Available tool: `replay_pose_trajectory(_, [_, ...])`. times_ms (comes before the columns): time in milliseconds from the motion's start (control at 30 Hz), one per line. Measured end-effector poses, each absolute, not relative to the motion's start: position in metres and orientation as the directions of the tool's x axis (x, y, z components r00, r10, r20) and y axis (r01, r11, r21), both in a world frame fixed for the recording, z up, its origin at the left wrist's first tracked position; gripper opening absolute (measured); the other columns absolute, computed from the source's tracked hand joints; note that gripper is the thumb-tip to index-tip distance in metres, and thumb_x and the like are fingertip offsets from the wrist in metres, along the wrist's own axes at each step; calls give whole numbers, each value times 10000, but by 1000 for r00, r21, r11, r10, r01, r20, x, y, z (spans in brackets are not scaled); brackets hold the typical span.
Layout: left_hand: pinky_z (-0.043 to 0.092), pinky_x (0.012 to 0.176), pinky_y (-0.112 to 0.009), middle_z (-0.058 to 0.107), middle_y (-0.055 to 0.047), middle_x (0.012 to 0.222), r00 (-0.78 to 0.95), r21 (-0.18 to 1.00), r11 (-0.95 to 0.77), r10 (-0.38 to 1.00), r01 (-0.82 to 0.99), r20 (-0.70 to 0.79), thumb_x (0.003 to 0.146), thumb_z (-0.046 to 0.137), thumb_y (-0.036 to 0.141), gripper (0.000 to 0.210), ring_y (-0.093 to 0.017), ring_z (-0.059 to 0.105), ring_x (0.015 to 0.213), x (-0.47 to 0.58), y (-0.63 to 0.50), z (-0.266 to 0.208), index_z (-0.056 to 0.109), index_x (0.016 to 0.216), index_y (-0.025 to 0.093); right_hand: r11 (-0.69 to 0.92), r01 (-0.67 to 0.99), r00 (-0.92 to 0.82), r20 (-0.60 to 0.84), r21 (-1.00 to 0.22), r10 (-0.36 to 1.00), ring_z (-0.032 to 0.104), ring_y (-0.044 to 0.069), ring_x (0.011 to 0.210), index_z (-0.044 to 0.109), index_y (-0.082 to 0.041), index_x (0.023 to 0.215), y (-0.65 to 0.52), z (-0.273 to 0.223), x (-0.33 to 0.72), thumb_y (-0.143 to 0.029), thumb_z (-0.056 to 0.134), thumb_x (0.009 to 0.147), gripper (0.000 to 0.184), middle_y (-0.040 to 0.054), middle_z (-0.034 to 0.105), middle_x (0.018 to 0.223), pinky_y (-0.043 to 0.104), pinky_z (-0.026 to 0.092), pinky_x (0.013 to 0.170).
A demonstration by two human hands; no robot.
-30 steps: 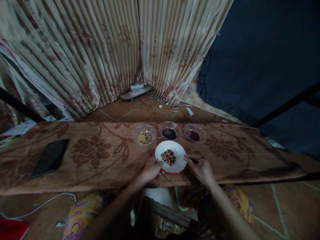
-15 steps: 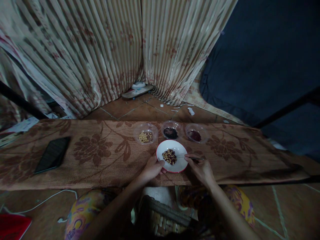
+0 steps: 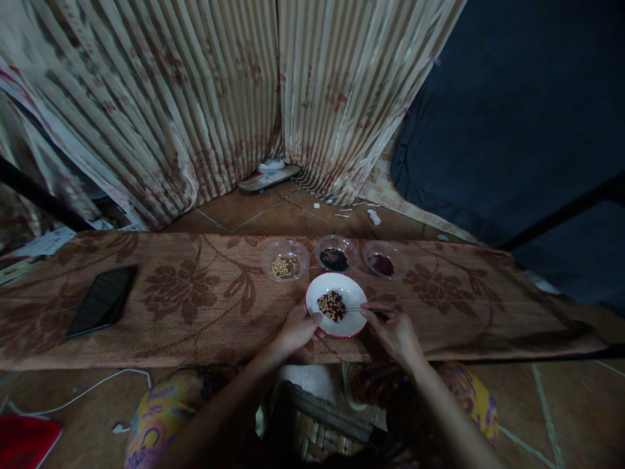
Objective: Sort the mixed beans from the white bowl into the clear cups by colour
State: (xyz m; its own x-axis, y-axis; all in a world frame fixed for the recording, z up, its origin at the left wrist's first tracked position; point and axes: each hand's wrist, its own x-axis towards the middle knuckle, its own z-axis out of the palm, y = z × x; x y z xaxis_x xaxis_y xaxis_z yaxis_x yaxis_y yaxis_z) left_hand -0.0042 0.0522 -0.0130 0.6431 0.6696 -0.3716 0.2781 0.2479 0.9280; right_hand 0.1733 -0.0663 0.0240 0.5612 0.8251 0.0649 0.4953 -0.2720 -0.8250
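Note:
A white bowl (image 3: 349, 284) with a red rim holds a small heap of mixed yellow and dark beans (image 3: 331, 305). My left hand (image 3: 300, 327) grips its left edge, thumb over the rim. Between the closed fingers of my right hand (image 3: 392, 331) is a thin metal utensil (image 3: 354, 309), its tip at the heap; I cannot make out whether it is a spoon or tweezers. Behind the bowl stand three clear plastic bowls: one with yellow beans (image 3: 284, 266), one with black grains or beans (image 3: 334, 260), one with dark red beans (image 3: 381, 264).
A brown flowered cloth (image 3: 234, 339) covers the narrow table. On its left lies a dark phone or tablet (image 3: 103, 301). Beyond the table are a skateboard (image 3: 270, 177), white scraps (image 3: 374, 217) on the tiled floor and striped curtains (image 3: 219, 98). A white cable (image 3: 92, 393) runs at lower left.
The metal utensil's tip has shifted slightly within the bowl, near the heap's right side. Both hands stay in nearly the same place.

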Motion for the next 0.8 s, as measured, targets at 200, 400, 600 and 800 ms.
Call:
replay_pose_trajectory(200, [455, 420, -214, 615, -17, 586, 644, 934, 233, 677, 270, -355, 740, 472, 143, 212, -132, 581, 475, -5, 52, -13, 571, 925, 112, -276, 506, 552, 61, -817, 832, 654, 273, 908, 706, -190, 875, -66, 22, 174, -467, 605, 763, 315, 96, 719, 942, 391, 490, 811])
replay_pose_trajectory(400, [455, 417, -211, 619, -17, 591, 646, 933, 228, 674, 280, -358, 741, 462, 137, 216, -136, 588, 481, -5, 52, -12, 561, 932, 116, -285, 492, 559, 48, -822, 828, 648, 272, 940, 706, -191, 853, -64, 24, 172, -446, 621, 755, 287, 94, 719, 951, 383, 492, 816])
replay_pose_trajectory(600, [461, 419, -219, 623, -28, 580, 639, 927, 229, 674, 297, -372, 735, 457, 135, 183, -145, 595, 488, -4, 52, -14, 563, 883, 114, -245, 504, 559, 96, -828, 824, 654, 271, 916, 711, -189, 858, -65, 22, 171, -451, 611, 763, 296, 99, 720, 938, 379, 505, 786])
replay_pose_trajectory(800, [462, 420, -211, 622, -23, 570, 645, 931, 228, 673, 284, -362, 741, 457, 135, 190, -140, 596, 484, -4, 52, -14, 564, 896, 117, -239, 507, 557, 104, -828, 824, 651, 270, 920, 711, -202, 853, -67, 19, 173, -468, 613, 762, 298, 95, 717, 941, 392, 498, 810])
